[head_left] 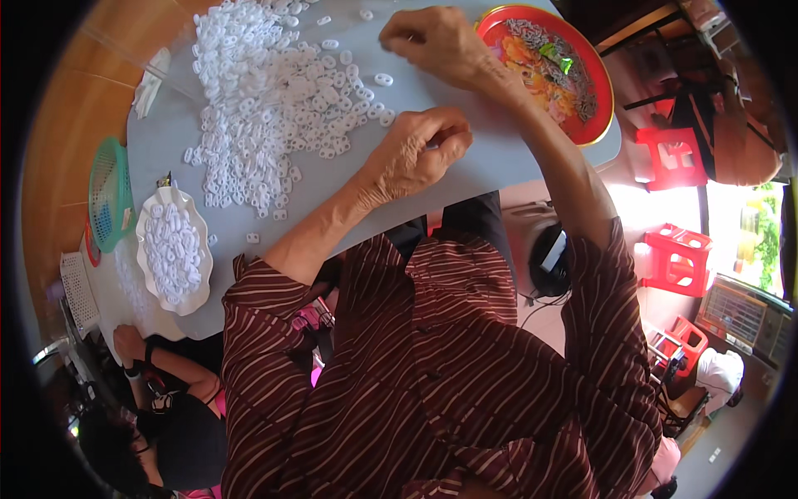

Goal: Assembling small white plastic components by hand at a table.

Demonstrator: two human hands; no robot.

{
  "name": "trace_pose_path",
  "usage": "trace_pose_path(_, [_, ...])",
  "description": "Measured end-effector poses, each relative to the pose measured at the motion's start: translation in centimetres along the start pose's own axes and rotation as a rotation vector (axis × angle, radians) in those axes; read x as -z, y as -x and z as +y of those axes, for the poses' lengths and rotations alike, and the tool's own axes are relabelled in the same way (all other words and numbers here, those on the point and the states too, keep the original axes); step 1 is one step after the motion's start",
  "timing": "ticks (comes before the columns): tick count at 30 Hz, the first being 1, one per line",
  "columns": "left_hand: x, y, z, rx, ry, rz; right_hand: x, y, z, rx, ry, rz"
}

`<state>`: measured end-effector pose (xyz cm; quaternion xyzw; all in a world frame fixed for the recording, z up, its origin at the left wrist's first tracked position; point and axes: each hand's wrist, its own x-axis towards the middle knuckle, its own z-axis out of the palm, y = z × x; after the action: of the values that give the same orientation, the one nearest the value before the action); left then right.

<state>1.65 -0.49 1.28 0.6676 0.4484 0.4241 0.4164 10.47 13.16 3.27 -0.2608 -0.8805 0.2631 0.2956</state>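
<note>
My left hand [420, 148] is closed in a pinch above the grey table [490, 154], just right of a large pile of small white plastic pieces [274, 100] with two holes each. What sits between its fingertips, if anything, is too small to make out. Farther off, my right hand [440, 46] is also curled shut, its fingertips turned left toward the pile. Its grip hides whatever it might hold. Beside my right wrist lies a round red tray [605, 100] with a flower pattern, bearing many small grey metal pieces [573, 62] and a bright green item [557, 58].
A scalloped white dish [202, 287] full of white pieces stands at the left, next to a green basket [104, 179]. Another person's arm [179, 370] rests at the table's lower left. Red plastic stools [677, 258] stand on the floor to the right.
</note>
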Motion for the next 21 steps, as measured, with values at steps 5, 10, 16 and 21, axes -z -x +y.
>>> trace_pose_path(5, [-0.6,-0.1,-0.8,-0.041,0.044,-0.016,-2.9,-0.1,-0.4,0.228,0.066,-0.135])
trace_pose_path(10, [-0.9,0.3,-1.0,-0.030,0.049,0.011,-3.2,0.0,0.1,0.312,0.102,-0.194])
trace_pose_path(16, [-0.3,0.2,-0.8,-0.037,-0.082,-0.074,-2.5,0.2,0.6,0.240,0.039,-0.125])
trace_pose_path(21, [-0.3,0.1,-0.9,-0.015,-0.031,-0.080,-2.9,0.1,-0.4,0.127,0.230,-0.249])
